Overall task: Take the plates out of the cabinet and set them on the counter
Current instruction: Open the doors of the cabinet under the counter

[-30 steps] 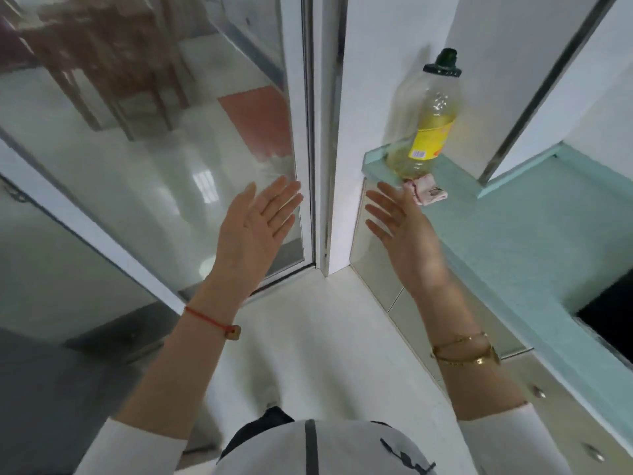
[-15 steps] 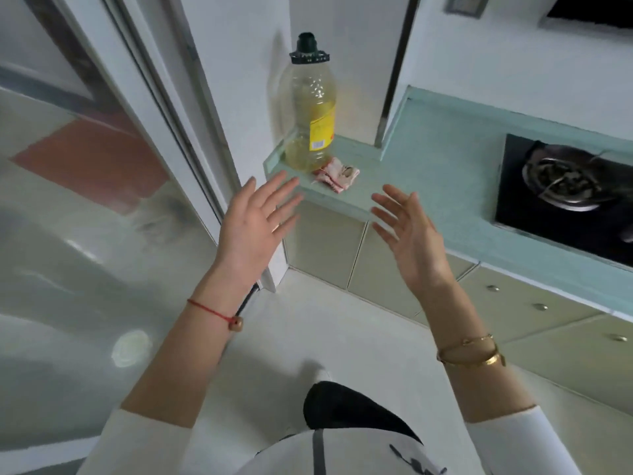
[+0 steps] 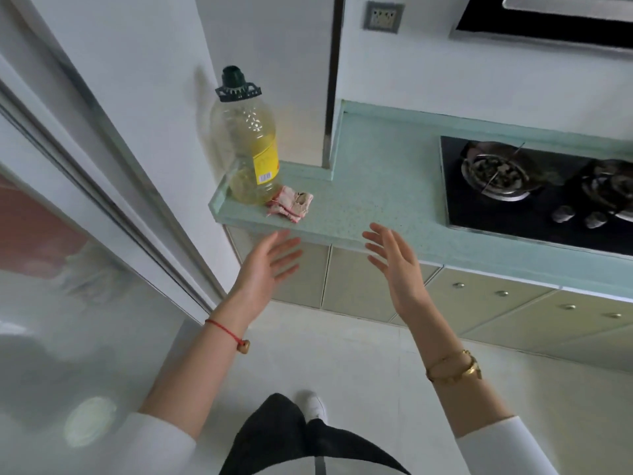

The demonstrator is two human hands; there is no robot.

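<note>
No plates show anywhere; the cabinet doors [image 3: 359, 279] under the bench [image 3: 387, 186] are all closed, pale panels with small round knobs further right. Both hands are raised in front of those doors, just below the bench's front edge, touching nothing. The left hand [image 3: 263, 265] is spread flat, fingers splayed, with a red string bracelet [image 3: 227, 332] at the wrist. The right hand [image 3: 394, 258] is likewise spread and empty, palm turned toward the left one, with a gold bracelet [image 3: 455, 368] on the forearm. The two hands are held apart from each other. On the bench's left end, by the white wall, stands an upright cooking oil bottle [image 3: 248, 145] with a dark cap and a yellow label, partly full. A crumpled pink rag [image 3: 291, 204] lies just beside its base, near the front edge. Toward the right, a black gas hob [image 3: 534, 190] is set into the bench. A wall socket [image 3: 383, 16] sits above.
</note>
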